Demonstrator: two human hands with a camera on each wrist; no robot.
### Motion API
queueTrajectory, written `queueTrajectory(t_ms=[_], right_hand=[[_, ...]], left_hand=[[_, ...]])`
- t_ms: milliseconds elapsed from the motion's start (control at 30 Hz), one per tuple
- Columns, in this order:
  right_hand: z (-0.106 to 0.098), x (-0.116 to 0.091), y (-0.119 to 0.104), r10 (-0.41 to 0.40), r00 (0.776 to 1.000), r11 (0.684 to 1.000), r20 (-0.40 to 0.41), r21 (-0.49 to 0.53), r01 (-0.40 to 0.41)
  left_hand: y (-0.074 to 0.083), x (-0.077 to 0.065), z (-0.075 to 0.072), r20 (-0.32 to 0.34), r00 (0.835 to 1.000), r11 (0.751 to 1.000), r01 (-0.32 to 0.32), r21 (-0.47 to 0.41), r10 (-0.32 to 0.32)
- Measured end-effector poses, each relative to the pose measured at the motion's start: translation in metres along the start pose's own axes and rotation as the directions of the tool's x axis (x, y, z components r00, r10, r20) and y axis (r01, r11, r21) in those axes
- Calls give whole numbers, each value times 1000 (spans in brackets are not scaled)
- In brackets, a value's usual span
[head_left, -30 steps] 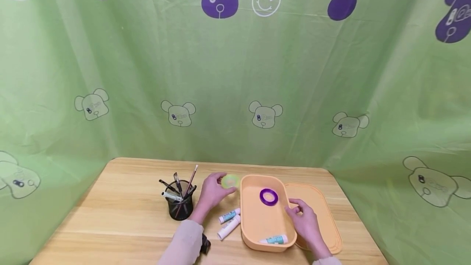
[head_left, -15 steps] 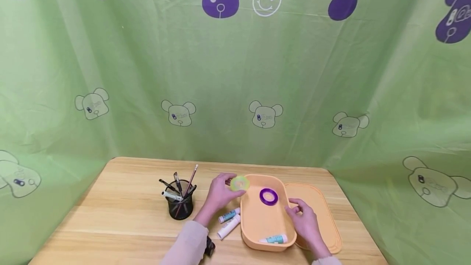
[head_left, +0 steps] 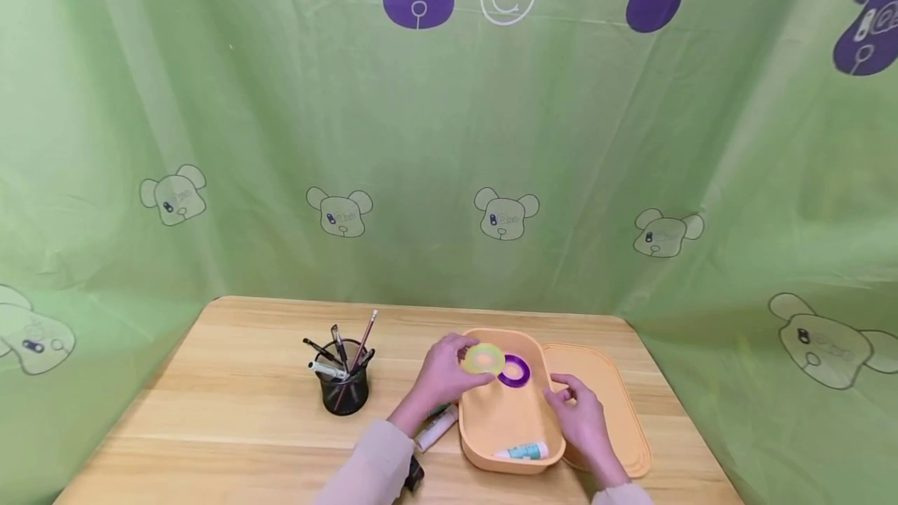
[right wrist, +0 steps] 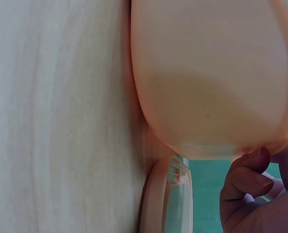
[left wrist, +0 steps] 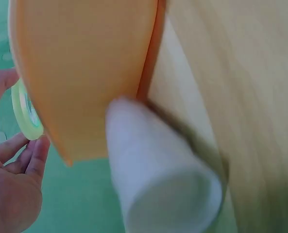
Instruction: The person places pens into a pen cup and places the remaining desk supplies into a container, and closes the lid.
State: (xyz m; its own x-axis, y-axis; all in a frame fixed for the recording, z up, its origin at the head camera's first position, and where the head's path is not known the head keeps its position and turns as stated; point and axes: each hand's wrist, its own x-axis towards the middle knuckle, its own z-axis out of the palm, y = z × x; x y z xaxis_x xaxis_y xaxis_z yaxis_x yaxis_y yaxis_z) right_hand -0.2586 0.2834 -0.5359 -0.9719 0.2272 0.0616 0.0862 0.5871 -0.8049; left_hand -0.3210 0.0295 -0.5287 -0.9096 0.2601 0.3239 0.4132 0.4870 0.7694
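Rightward goes the yellow-green tape roll [head_left: 484, 347], from the peach box's [head_left: 507, 421] left rim to above its interior, near the purple roll [head_left: 526, 372]! Left hand [head_left: 445, 374] pinches its edge; right hand [head_left: 581, 413] grips the opposite rim, seemingly bracing against sliding.

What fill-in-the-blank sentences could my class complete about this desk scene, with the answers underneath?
1. The hand pinching the yellow-green ring is the person's ____ one.
2. The other ring, inside the peach box, is coloured ____.
3. The pen holder is coloured ____.
4. In the head view, the flat lid lies to the ____ of the box.

Missing words: left; purple; black; right.
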Motion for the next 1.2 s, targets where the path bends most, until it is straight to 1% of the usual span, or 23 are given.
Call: queueTrajectory(t_ms=[100, 200, 267, 333, 500, 733, 867, 967, 1033, 1200], right_hand=[[0, -1, -1, -6, 1000, 1000, 0, 2, 6], [0, -1, -2, -9, 1000, 1000, 0, 0, 9], [-1, -2, -3, -13, 1000, 1000, -3, -2, 13], [0, -1, -3, -11, 1000, 1000, -6, -5, 10], [1, 0, -3, -7, 1000, 1000, -5, -5, 7], [0, -1, -3, 2, 1000, 1000, 2, -3, -2], [0, -2, -3, 11, 1000, 1000, 5, -5, -11], [0, -2, -2, 12, 1000, 1000, 8, -7, -12], [0, -2, -1, 13, 1000, 1000, 11, -5, -13], [0, -1, -1, 10, 1000, 1000, 4, -4, -10]], left_hand=[[5, -1, 9, 17, 1000, 1000, 3, 2, -3], [11, -3, 16, 38, 999, 999, 31, -12, -31], [15, -3, 21, 51, 998, 999, 39, -10, -39], [18, -3, 24, 61, 998, 1000, 21, 2, -21], [23, -1, 31, 99, 995, 997, -30, 69, 23], [29, 1, 37, 166, 986, 990, -34, 137, 11], [34, 1, 42, 187, 982, 986, -45, 160, 15], [36, 1, 47, 195, 981, 983, -34, 180, -2], [37, 0, 49, 206, 978, 979, -17, 204, -25], [38, -1, 55, 233, 970, 957, -3, 289, -67]])
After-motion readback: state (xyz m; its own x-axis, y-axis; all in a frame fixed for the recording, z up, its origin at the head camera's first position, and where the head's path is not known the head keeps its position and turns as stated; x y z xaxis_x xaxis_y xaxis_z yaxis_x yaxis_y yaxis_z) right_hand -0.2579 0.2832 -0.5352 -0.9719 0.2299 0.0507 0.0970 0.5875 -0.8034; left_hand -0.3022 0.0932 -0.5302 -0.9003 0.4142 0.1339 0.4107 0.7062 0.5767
